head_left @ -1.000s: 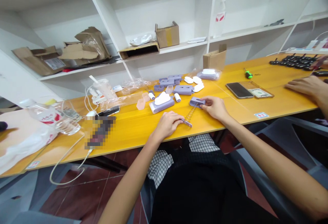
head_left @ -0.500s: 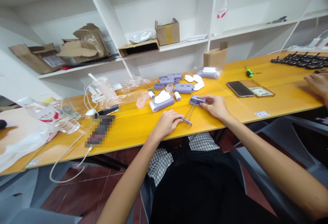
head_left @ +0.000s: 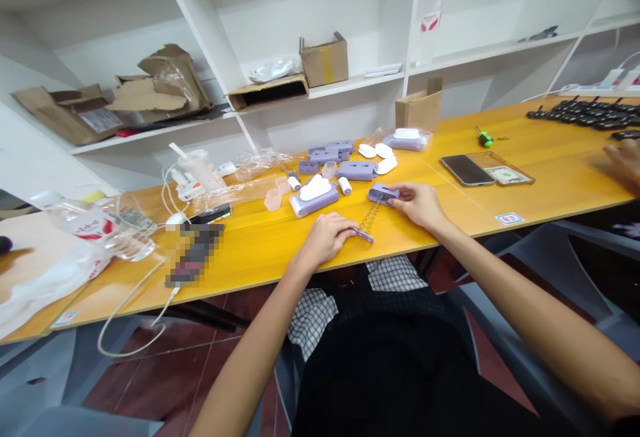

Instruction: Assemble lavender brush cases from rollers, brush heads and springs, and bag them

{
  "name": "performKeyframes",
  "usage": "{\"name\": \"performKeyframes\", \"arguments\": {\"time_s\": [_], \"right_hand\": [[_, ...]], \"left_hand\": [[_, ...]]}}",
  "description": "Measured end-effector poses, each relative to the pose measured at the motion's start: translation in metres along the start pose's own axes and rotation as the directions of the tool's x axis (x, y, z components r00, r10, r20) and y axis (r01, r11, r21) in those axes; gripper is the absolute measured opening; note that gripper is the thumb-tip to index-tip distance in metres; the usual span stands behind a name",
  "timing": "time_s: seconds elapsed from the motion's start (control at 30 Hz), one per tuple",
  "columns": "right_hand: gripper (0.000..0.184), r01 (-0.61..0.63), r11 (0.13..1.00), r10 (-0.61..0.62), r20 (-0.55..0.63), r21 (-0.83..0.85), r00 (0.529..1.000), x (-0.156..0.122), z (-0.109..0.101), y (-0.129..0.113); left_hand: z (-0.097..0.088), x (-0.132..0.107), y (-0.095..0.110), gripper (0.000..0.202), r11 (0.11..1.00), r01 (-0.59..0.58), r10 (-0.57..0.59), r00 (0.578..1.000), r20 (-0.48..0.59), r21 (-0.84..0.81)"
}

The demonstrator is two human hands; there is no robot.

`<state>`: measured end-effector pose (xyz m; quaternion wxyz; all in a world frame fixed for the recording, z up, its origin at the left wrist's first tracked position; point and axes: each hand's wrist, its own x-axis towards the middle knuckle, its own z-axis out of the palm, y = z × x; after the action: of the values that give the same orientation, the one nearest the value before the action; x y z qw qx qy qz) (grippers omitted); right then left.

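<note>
Purple plastic in both hands, over an orange wooden table [head_left: 250,250]. Holds a small purple box [head_left: 381,193] by its right end, fingers of the right hand [head_left: 419,206] pressed tight on it. Pinches a thin purple strip [head_left: 365,235] in the left hand [head_left: 327,235], close to the front edge of the table. Between strip and box, a thin wire spring [head_left: 371,217] — stretched long, from one to the other. Hard to tell if the box is held up or resting on the wood. Just past the left hand, a purple case [head_left: 320,205] with a white cloud shape [head_left: 315,188] on top, and a little white tube [head_left: 345,186] just beside, on the right. Farther back, more purple parts [head_left: 357,170] and some white caps [head_left: 385,165]. Off to the right, a dark phone [head_left: 467,170] next to paper money [head_left: 506,175], with a green screwdriver [head_left: 485,138] behind. At the far right, another person's hand [head_left: 625,160], near many black things [head_left: 580,115] — too cut off to tell if holding anything.
</note>
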<state>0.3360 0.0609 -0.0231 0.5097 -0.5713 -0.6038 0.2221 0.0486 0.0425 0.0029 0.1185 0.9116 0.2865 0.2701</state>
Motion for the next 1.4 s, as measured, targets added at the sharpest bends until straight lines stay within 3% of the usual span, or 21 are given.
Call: {"name": "performKeyframes", "arguments": {"time_s": [0.57,0.9,1.4], "right_hand": [[0.031,0.045,0.999,-0.045,0.023,-0.022,0.999,-0.001,-0.001,-0.001],[0.030,0.130,0.991,-0.132,0.119,0.028,0.984,-0.004,-0.002,-0.005],[0.029,0.116,0.993,-0.113,0.109,-0.025,0.988,-0.004,-0.002,-0.007]], "left_hand": [[-0.001,0.001,0.001,0.018,1.000,0.014,-0.014,1.000,0.016,-0.009],[0.000,0.000,0.003,0.015,0.998,0.050,-0.050,0.999,0.006,0.035],[-0.003,0.000,0.007,0.013,0.988,0.094,-0.092,0.996,-0.019,0.121]]}}
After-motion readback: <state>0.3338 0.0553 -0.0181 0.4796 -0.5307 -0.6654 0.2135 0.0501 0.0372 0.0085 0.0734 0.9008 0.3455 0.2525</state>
